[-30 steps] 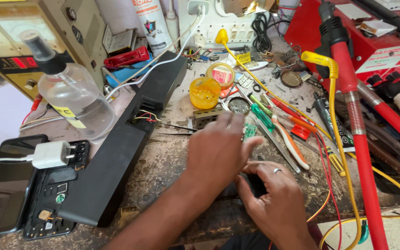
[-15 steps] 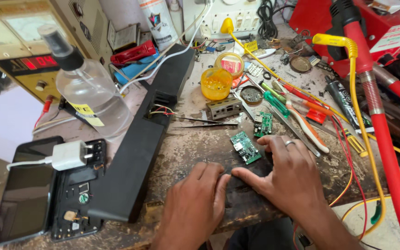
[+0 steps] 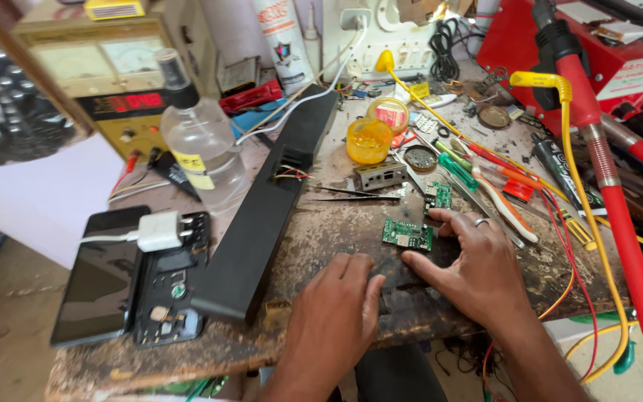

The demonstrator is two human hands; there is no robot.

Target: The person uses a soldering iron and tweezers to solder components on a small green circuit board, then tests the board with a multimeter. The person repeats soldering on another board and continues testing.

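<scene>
Since half a second ago, both hands have settled a little lower on the worn tabletop [image 3: 321, 223], and the view has drawn slightly back from them; a full second ago the left hand was raised over the cluttered tools, and it has since come down to the near edge.

The left hand [image 3: 333, 309] lies palm down, fingers close together and pointing away from the person, fingertips resting on the scarred wood with nothing in its grasp. The forearm runs up from the bottom edge of the view.

The right hand [image 3: 478, 260] is also palm down, its fingers spread wide, with a ring [image 3: 481, 221] on one finger. Its thumb reaches left toward the left hand, and its forefinger tip lies just beside a small green circuit board [image 3: 407, 234], at the board's right edge; whether it actually touches cannot be told. It grips nothing.

That board lies flat on the tabletop between the right hand and a long black casing [image 3: 269, 208] that runs diagonally away from the person. A second, smaller green board [image 3: 438, 195] lies just beyond the right fingertips, near thin tweezers [image 3: 355, 195] and a small metal module [image 3: 379, 176]. A clear bottle [image 3: 202, 145] stands well to the left.
</scene>
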